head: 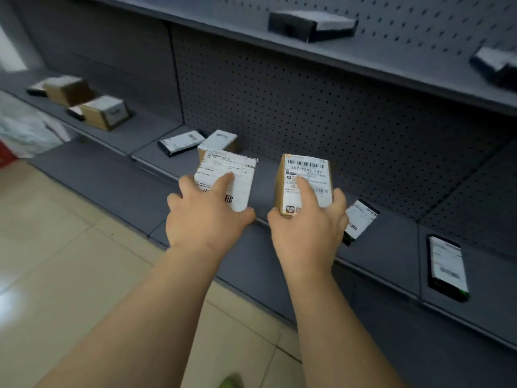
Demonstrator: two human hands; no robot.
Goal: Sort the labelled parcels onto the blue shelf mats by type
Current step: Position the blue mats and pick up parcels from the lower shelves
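Note:
My left hand (205, 212) grips a small cardboard box (236, 170) with a large white shipping label, index finger lying across the label. My right hand (307, 222) holds a second brown cardboard box (316, 169), its white barcode label reading "507-K503 447", index finger on top. Both boxes hover just above the front of the lower blue-grey shelf (263, 175). On that shelf lie flat black labelled pouches: one at the left (181, 142), one behind my right hand (359, 219), one at the right (447, 268).
Another labelled box (221, 140) stands behind the left-hand box. Two brown boxes (68, 89) (105, 111) sit on the shelf's far-left section. Dark parcels (310, 23) (496, 64) rest on the upper shelf. A white plastic bag (25, 127) lies on the tiled floor (56, 247).

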